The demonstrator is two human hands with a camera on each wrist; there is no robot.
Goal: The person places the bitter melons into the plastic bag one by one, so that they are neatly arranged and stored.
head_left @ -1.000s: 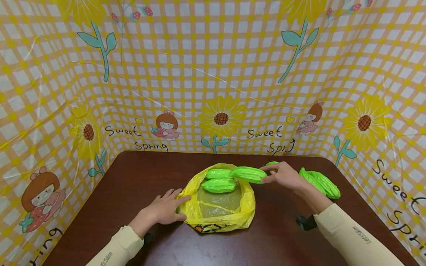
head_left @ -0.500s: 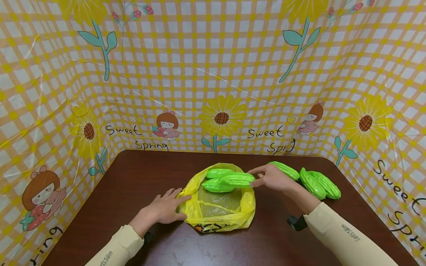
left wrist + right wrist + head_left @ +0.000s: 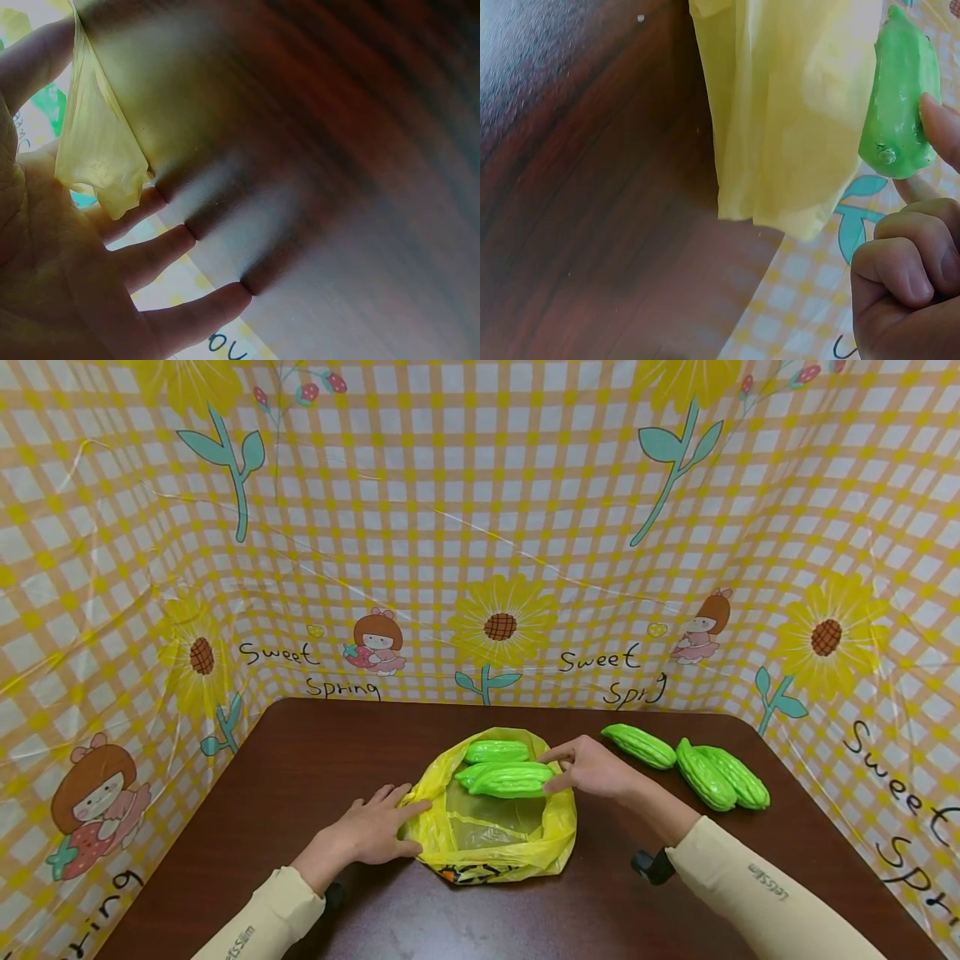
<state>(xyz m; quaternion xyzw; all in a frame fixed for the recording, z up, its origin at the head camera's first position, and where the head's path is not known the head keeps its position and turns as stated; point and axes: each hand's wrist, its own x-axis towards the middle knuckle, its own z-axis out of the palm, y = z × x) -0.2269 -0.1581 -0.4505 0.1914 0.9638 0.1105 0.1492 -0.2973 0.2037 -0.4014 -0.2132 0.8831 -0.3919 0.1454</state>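
A yellow plastic bag (image 3: 557,847) stands on the table with its mouth spread open. My right hand (image 3: 588,768) pinches the end of a green bitter melon (image 3: 513,781) between thumb and index finger, over the bag's mouth. In the right wrist view the held bitter melon (image 3: 902,97) is beside the bag's wall (image 3: 795,112), the other fingers curled away from it. Behind it, another bitter melon (image 3: 497,751) lies inside the bag; one more is mostly hidden underneath. My left hand (image 3: 367,831), fingers spread and straight, rests against the bag's left rim, fingertips (image 3: 241,291) on the table.
Several more bitter melons lie at the table's right: one by itself (image 3: 640,747) and two side by side (image 3: 705,775). A checked, flower-printed cloth (image 3: 420,527) encloses the back and sides of the dark brown table (image 3: 322,743).
My right hand has moved left and slightly down, carrying the bitter melon over the bag's mouth and in front of another. My left hand has stayed in place.
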